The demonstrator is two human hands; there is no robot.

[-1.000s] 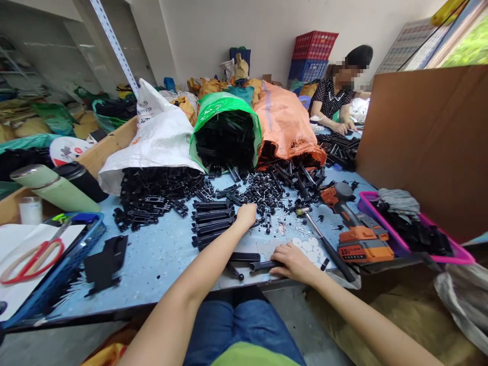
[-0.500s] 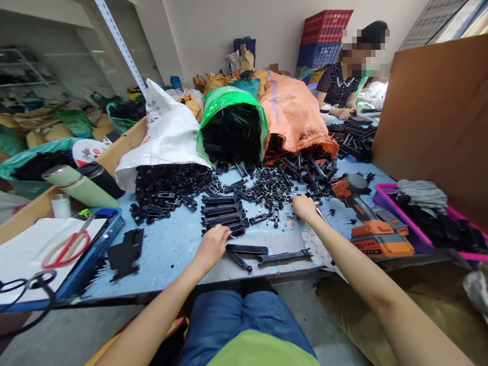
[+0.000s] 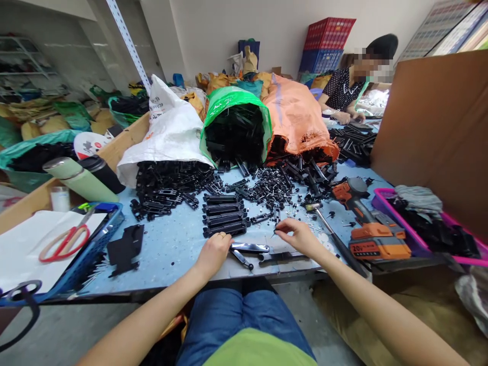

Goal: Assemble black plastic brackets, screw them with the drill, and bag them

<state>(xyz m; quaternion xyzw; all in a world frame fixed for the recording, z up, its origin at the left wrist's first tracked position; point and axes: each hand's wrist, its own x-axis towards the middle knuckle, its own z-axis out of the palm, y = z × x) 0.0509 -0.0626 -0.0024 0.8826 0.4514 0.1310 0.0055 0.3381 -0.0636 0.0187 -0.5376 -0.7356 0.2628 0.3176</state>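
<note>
My left hand [image 3: 215, 251] is closed at the left end of a black plastic bar [image 3: 251, 247] near the table's front edge; its fingertips are partly hidden. A second black bar [image 3: 243, 259] angles out below it. To the right, my right hand [image 3: 296, 236] pinches a small pin with a black head [image 3: 275, 233], point downward. Beneath that hand lies a long black slotted part [image 3: 280, 257]. Behind my left hand, several black plastic bars [image 3: 224, 216] form a neat stack. Loose black-headed screws [image 3: 270, 185] are heaped farther back.
A hammer [image 3: 330, 226] and an orange cordless drill [image 3: 362, 218] lie on the right, beside a pink bin [image 3: 377, 195]. White [image 3: 171, 132], green [image 3: 211, 117] and orange sacks [image 3: 297, 112] spill black parts. Red scissors [image 3: 68, 244] rest on the left. A co-worker [image 3: 343, 91] sits beyond the cardboard [image 3: 430, 117].
My right hand has come from beside the screw heap toward me and left, now with a pin between its fingers. My left hand has turned slightly and lowered onto the bar's end.
</note>
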